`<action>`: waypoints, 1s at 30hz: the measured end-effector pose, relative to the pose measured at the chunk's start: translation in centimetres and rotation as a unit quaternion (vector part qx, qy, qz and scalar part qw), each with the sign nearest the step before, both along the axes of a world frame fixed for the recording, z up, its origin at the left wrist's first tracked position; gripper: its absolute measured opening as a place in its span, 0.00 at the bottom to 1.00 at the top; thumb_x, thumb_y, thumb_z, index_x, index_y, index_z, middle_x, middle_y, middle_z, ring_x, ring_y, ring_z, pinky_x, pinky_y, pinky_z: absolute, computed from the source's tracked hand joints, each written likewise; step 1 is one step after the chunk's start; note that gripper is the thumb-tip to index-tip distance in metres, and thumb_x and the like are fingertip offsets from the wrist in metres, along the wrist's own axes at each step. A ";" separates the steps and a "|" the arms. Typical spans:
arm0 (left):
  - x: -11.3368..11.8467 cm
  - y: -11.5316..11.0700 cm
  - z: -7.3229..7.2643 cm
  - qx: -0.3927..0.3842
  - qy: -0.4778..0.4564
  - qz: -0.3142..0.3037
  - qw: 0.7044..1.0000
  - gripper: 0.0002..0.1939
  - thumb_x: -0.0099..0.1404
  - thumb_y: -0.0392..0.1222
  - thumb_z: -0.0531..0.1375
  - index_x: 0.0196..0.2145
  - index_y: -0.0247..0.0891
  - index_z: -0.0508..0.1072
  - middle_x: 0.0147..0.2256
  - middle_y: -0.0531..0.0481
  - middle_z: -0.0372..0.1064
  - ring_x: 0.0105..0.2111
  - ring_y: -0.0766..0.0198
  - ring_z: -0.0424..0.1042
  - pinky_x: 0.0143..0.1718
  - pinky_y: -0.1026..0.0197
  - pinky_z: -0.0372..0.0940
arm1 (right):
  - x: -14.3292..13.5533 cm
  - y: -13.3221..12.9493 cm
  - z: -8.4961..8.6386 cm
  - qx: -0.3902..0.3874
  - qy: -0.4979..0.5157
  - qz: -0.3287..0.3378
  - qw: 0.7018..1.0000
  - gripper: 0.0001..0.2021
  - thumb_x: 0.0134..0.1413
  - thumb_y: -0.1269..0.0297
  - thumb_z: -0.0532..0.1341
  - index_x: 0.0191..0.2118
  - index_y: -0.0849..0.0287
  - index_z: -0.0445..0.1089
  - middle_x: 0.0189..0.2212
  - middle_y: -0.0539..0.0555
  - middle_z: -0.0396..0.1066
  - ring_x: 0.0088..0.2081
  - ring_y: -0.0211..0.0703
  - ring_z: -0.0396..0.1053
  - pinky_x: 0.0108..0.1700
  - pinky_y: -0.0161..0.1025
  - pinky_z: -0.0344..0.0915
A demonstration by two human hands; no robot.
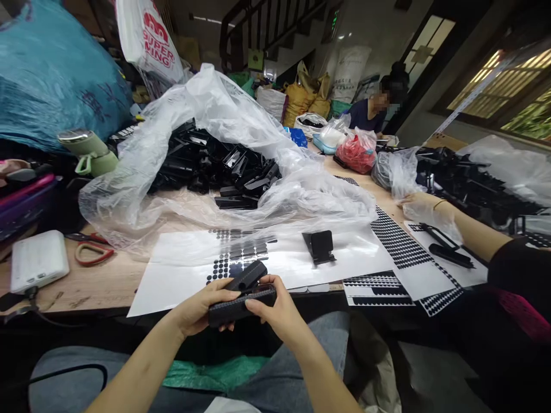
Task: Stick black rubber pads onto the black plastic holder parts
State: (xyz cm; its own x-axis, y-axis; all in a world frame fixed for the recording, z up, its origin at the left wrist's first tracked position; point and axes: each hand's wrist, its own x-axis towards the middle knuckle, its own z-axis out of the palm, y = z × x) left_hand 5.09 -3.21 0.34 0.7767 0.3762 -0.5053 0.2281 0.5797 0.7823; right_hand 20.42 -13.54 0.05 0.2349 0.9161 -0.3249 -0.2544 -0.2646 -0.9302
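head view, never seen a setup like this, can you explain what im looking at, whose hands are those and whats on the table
There is no robot here. The single picture comes from a camera worn on a person's head, looking forward and down. The two bare hands at the bottom centre are the wearer's: the left hand and right hand hold black pieces; whether these are joined is unclear.

On the wooden table lies a white sheet with black patches, and a small black stand is on it. Behind is a black pile in clear plastic. At left are scissors and a white box. The hand at right belongs to someone else.
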 end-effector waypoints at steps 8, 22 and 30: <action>-0.9 0.4 2.2 0.228 0.052 -0.177 0.956 0.19 0.55 0.51 0.58 0.42 0.38 0.70 0.36 0.48 0.71 0.34 0.59 0.70 0.33 0.61 0.63 | -0.3 -1.6 -1.7 0.018 0.050 0.021 0.998 0.23 0.39 0.58 0.65 0.44 0.53 0.61 0.34 0.49 0.67 0.26 0.34 0.64 0.25 0.32 0.60; 9.0 20.8 -0.7 0.676 0.282 0.094 0.675 0.03 0.49 0.31 0.60 0.24 0.33 0.74 0.40 0.36 0.68 0.48 0.45 0.60 0.48 0.48 0.53 | -3.8 -0.9 -3.8 0.061 -0.389 0.109 0.913 0.11 0.50 0.70 0.57 0.42 0.58 0.67 0.40 0.56 0.68 0.43 0.46 0.65 0.47 0.42 0.61; 2.1 15.1 2.3 0.603 0.101 0.292 0.736 0.09 0.57 0.44 0.57 0.31 0.35 0.70 0.37 0.46 0.70 0.41 0.57 0.67 0.45 0.55 0.61 | -5.9 10.3 -3.3 0.108 -0.543 0.201 0.808 0.09 0.54 0.71 0.53 0.39 0.63 0.67 0.37 0.60 0.68 0.42 0.46 0.64 0.44 0.41 0.61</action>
State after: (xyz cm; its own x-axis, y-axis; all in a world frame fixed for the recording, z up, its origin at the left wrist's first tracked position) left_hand 7.21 11.94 2.67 0.2605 0.8847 0.3865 0.3976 -0.4631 0.7921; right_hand 14.50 -3.28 -3.22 -0.0562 0.9971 0.0512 0.8088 0.0755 -0.5833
